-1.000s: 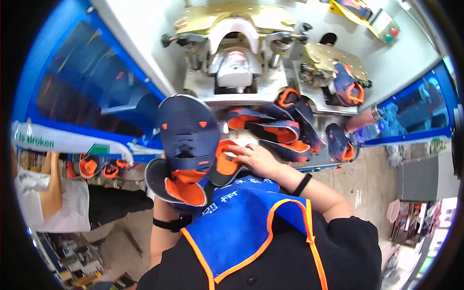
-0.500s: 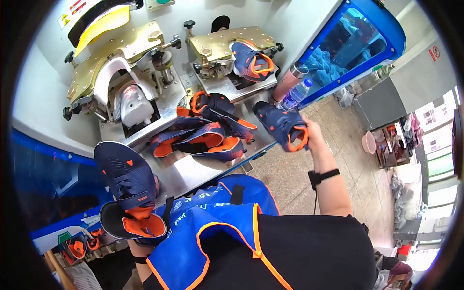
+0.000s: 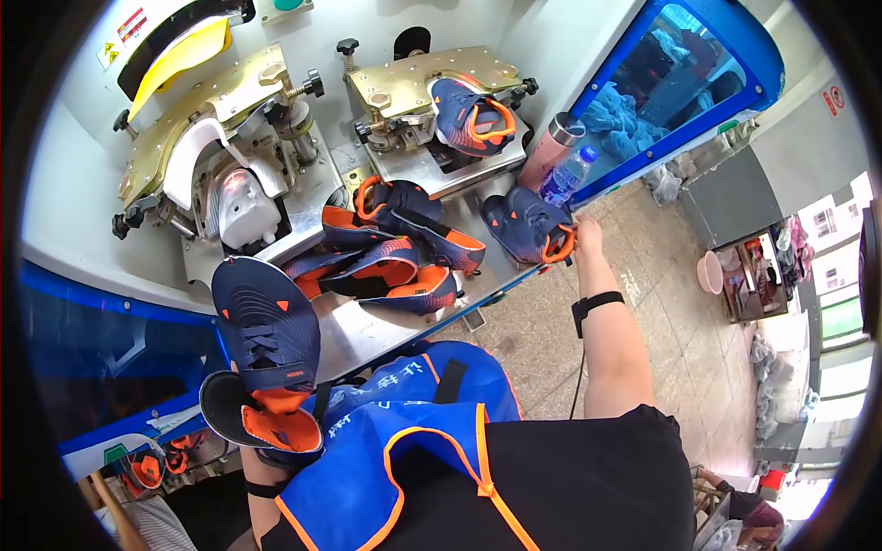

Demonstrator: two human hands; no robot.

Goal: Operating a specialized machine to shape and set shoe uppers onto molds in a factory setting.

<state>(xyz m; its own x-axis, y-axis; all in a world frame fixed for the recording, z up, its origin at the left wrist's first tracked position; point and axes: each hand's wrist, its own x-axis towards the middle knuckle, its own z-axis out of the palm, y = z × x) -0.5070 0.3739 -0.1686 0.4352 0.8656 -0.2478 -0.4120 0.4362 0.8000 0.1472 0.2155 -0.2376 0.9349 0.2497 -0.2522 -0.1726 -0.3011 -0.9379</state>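
Note:
At the lower left, a navy shoe upper (image 3: 266, 326) with orange lining is held up by my left hand, whose fingers are hidden behind it. My left forearm (image 3: 264, 500) shows below. On the right end of the metal ledge, a second navy shoe upper (image 3: 524, 225) rests toe away from me. My right hand (image 3: 589, 241) grips its orange-lined heel opening; most of the fingertips are hidden. Between the two, several navy and orange shoe uppers (image 3: 395, 262) lie heaped on the ledge. Another upper (image 3: 464, 115) is fitted on the right-hand press station.
Left of that station stands a press (image 3: 207, 119) with a white mould (image 3: 246, 209). A pink flask (image 3: 554, 147) and a clear bottle (image 3: 568, 179) stand just beyond the right-hand upper. A blue-framed window (image 3: 675, 73) rises behind them. The metal ledge (image 3: 354, 349) ends near my blue apron (image 3: 367, 459).
My right hand has lowered its shoe upper onto the ledge, closer to the bottle. The upper in my left hand has shifted slightly right. My head view has also moved a little.

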